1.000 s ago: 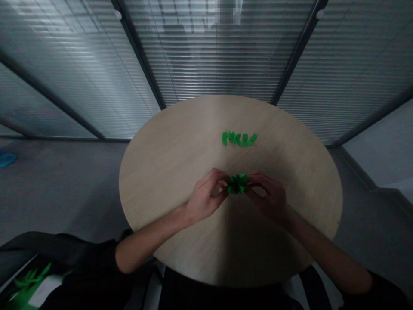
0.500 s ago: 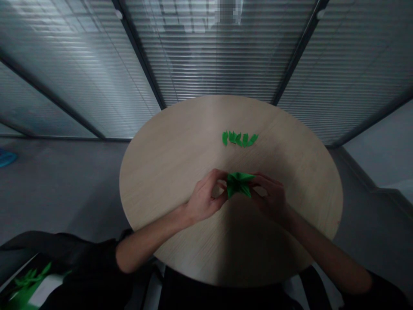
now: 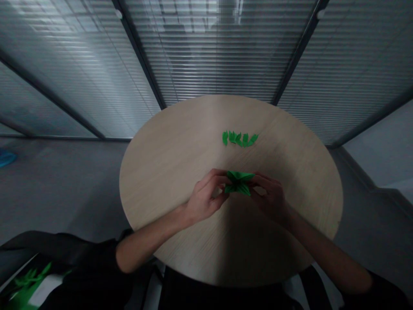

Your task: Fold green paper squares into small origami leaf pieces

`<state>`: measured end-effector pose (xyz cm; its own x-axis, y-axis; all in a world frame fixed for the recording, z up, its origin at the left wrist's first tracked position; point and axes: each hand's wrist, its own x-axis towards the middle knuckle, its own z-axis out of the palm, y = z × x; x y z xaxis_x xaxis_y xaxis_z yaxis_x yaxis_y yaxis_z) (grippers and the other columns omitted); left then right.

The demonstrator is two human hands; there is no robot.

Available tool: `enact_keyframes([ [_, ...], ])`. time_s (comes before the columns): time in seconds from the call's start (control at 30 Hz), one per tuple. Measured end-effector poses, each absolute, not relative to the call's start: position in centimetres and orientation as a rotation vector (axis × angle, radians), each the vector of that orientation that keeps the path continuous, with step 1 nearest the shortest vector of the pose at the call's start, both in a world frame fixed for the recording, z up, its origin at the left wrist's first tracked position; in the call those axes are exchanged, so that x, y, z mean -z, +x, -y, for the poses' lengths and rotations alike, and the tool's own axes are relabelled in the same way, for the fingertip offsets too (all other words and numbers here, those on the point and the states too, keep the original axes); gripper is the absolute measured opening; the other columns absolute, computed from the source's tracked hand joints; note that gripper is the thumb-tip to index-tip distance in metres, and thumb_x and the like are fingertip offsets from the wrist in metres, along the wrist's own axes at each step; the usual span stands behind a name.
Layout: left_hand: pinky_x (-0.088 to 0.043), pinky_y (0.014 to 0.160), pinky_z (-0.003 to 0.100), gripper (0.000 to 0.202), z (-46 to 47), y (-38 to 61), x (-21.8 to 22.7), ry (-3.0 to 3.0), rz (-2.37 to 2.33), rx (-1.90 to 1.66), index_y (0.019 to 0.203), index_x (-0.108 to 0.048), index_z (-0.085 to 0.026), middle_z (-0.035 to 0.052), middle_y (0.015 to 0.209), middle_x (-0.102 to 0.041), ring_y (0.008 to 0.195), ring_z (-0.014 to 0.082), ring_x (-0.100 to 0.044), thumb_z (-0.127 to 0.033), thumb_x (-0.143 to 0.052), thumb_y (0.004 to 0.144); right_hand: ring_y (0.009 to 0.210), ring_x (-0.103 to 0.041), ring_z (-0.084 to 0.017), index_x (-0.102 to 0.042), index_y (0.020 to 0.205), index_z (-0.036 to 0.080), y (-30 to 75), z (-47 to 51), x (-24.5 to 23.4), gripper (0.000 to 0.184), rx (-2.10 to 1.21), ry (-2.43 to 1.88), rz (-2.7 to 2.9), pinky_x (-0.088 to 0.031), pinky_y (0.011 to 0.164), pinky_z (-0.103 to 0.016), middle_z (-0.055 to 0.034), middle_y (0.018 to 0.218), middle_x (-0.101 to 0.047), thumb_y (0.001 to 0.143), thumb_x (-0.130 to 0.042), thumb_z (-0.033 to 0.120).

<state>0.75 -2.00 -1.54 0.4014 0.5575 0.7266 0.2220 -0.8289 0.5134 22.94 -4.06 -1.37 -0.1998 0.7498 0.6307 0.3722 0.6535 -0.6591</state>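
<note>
Between my two hands is a green folded paper piece (image 3: pixel 238 182), its points spread into a four-pointed, star-like shape with a dark hollow in the middle. My left hand (image 3: pixel 208 193) pinches its left side, thumb below and fingers above. On the other side my right hand (image 3: pixel 270 196) grips the right points with thumb and fingers; shadow hides part of these fingertips. Farther back on the table lie several small green folded pieces (image 3: pixel 239 138) in a row, apart from both hands.
The round wooden table (image 3: pixel 158 163) spans the middle of the view, with glass partitions and blinds (image 3: pixel 219 64) behind it. At the lower left are more green items (image 3: pixel 32 277) and a white piece (image 3: pixel 46 289). A blue object (image 3: pixel 6 157) lies on the floor far left.
The left side of the green folded paper piece has opened into separate points, and its middle has narrowed. My left fingers have shifted slightly inward; the row of pieces is unmoved.
</note>
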Motion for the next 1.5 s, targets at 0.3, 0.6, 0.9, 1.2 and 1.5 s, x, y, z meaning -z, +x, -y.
enact_keyframes([
  [0.3,-0.063,0.069,0.031,0.010,2.0,0.8,1.4,2.324,-0.753,-1.486,0.109,-0.064,-0.020,0.0080,0.098,-0.071,0.086,0.0186,-0.070,-0.018,-0.061,0.100,0.075,-0.078,-0.015,-0.065,0.109,0.025,22.8,4.7,1.5,0.019,-0.394,-0.929,1.629,-0.068,0.066,-0.028,-0.0051,0.112,-0.078,0.093,-0.074,0.018],
  [0.6,-0.062,0.071,0.030,0.011,2.1,0.9,1.4,2.323,-0.734,-1.487,0.111,-0.064,-0.020,0.0082,0.101,-0.072,0.088,0.0184,-0.071,-0.018,-0.061,0.100,0.085,-0.077,-0.019,-0.074,0.099,0.026,23.0,4.4,1.0,0.010,-0.313,-0.843,1.778,-0.065,0.072,-0.030,-0.0039,0.094,-0.078,0.095,-0.070,0.017],
  [0.9,-0.062,0.070,0.031,0.014,2.4,1.0,1.6,2.302,-0.738,-1.473,0.113,-0.064,-0.020,0.0075,0.100,-0.073,0.085,0.0181,-0.072,-0.017,-0.060,0.100,0.079,-0.079,-0.020,-0.073,0.099,0.026,22.8,4.7,1.0,0.010,-0.250,-0.902,1.738,-0.067,0.071,-0.031,-0.0033,0.090,-0.080,0.094,-0.070,0.018],
  [1.2,-0.063,0.069,0.031,0.007,2.3,1.2,1.6,2.255,-0.756,-1.520,0.108,-0.062,-0.020,0.0069,0.095,-0.073,0.085,0.0179,-0.072,-0.018,-0.061,0.101,0.077,-0.079,-0.017,-0.066,0.111,0.026,22.3,5.1,1.9,0.020,-0.428,-0.941,1.578,-0.071,0.068,-0.031,-0.0020,0.097,-0.077,0.094,-0.076,0.028],
  [1.5,-0.063,0.068,0.032,0.003,2.4,1.1,1.4,2.256,-0.754,-1.514,0.105,-0.061,-0.021,0.0079,0.096,-0.072,0.085,0.0188,-0.072,-0.021,-0.060,0.102,0.075,-0.076,-0.017,-0.072,0.102,0.026,22.6,4.5,1.0,0.008,-0.377,-0.908,1.778,-0.066,0.068,-0.029,-0.0017,0.089,-0.077,0.095,-0.069,0.022],
])
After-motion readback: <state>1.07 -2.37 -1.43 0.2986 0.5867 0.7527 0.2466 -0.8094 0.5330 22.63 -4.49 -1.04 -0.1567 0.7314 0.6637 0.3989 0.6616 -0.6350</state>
